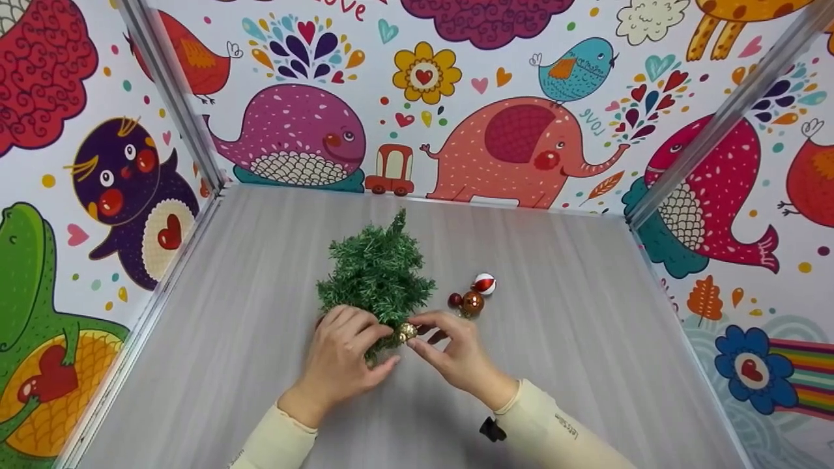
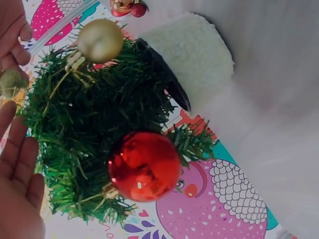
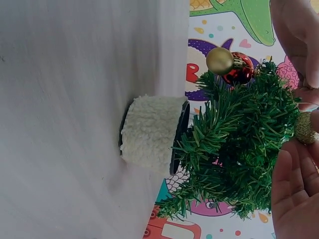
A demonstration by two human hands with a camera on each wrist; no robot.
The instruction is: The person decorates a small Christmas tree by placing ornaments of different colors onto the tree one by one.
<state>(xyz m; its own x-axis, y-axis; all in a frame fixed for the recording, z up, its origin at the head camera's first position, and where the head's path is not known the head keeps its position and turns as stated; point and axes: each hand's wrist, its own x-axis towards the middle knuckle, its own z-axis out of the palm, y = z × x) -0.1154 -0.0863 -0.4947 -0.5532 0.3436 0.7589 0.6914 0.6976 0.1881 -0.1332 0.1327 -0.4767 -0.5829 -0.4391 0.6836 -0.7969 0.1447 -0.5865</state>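
Note:
A small green Christmas tree (image 1: 378, 267) stands on the table, its white fuzzy pot (image 3: 153, 133) showing in the wrist views. My right hand (image 1: 459, 348) pinches a glittery gold bauble (image 1: 408, 332) by the branches on the near side. Beside it my left hand (image 1: 345, 352) reaches to the branches, index fingertip next to the bauble and thumb held apart. A thin cord shows by the bauble (image 3: 304, 128) in the right wrist view. A shiny red bauble (image 2: 144, 167) and a matte gold bauble (image 2: 100, 41) hang on the tree.
Right of the tree lie a red-and-white bauble (image 1: 484, 284), an orange-brown bauble (image 1: 472, 303) and a small dark red bauble (image 1: 455, 300). Walls printed with cartoon animals, joined by metal posts (image 1: 176, 98), enclose the grey table (image 1: 560, 339).

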